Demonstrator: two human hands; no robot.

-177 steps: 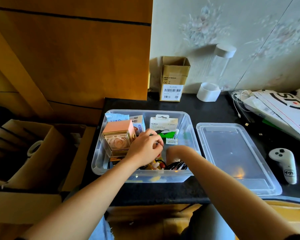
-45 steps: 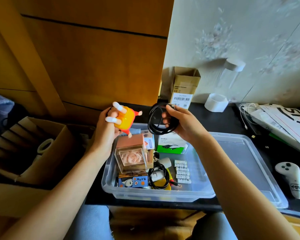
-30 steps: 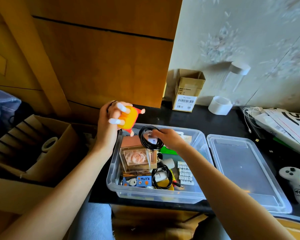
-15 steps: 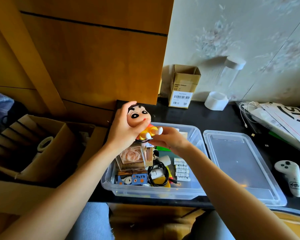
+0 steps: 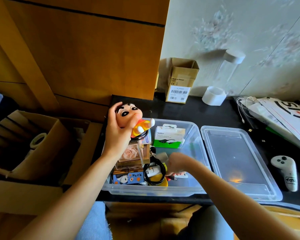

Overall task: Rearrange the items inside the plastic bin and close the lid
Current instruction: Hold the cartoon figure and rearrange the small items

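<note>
The left hand [image 5: 117, 130], at the centre-left of the frame, grips a cartoon figurine [image 5: 131, 119] by its head, fingers curled round it, holding it above the far-left corner of the plastic bin [image 5: 156, 190]. The right hand [image 5: 176, 164], lower centre, is blurred as it reaches down into the bin among the small items; whether it holds anything or lies open I cannot tell.

Below the figurine stands a clear rose box [image 5: 131, 155] with a coil of black cable [image 5: 142, 136] lying on top of it. In front sit a blue printed box [image 5: 128, 178], a white charger with a second black cable [image 5: 154, 170] and something yellow [image 5: 158, 181]. A green-and-white Belkin package [image 5: 170, 136] stands upright at the bin's far wall.

The lid [image 5: 237, 161] lies flat on the dark counter, just right of the bin, still off.

The main risk, as I judge it, is height: the rose box and the Belkin package look tall, and a figurine set on top could keep the lid from seating. The loose coil could slide off the box, and the reaching hand could snag the cable below.
</note>
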